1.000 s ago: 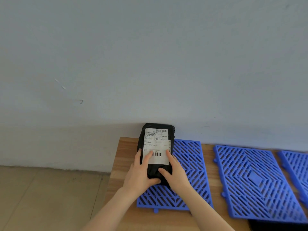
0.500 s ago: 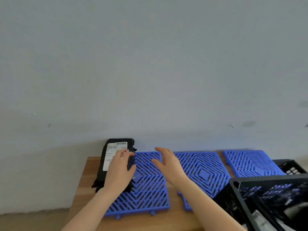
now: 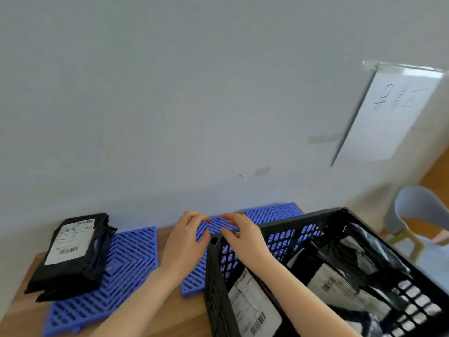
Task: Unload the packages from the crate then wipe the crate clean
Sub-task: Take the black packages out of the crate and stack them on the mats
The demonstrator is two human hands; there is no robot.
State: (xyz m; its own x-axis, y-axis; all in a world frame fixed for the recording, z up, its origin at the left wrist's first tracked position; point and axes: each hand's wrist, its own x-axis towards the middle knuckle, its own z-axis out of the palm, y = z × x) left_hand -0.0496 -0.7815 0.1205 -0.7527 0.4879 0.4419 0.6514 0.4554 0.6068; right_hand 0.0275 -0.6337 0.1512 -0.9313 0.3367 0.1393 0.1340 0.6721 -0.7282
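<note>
A black perforated crate (image 3: 303, 218) fills the lower right and holds several black packages with white labels (image 3: 332, 280). One black package with a white barcode label (image 3: 70, 249) lies on the left blue mat (image 3: 126, 266). My left hand (image 3: 185, 242) hovers over the middle blue mat (image 3: 194, 280), fingers loosely bent, holding nothing. My right hand (image 3: 243, 235) is beside it, over the crate's near-left corner, also holding nothing.
A third blue mat (image 3: 272, 211) lies behind the crate against the pale wall. The mats sit on a wooden table (image 3: 150, 319). A white paper sheet (image 3: 391, 110) hangs on the wall at right. A pale chair (image 3: 413, 210) stands at far right.
My view swung right, bringing the crate in. Both hands let go of the black package, which stays on the left mat, and moved right to the crate's corner.
</note>
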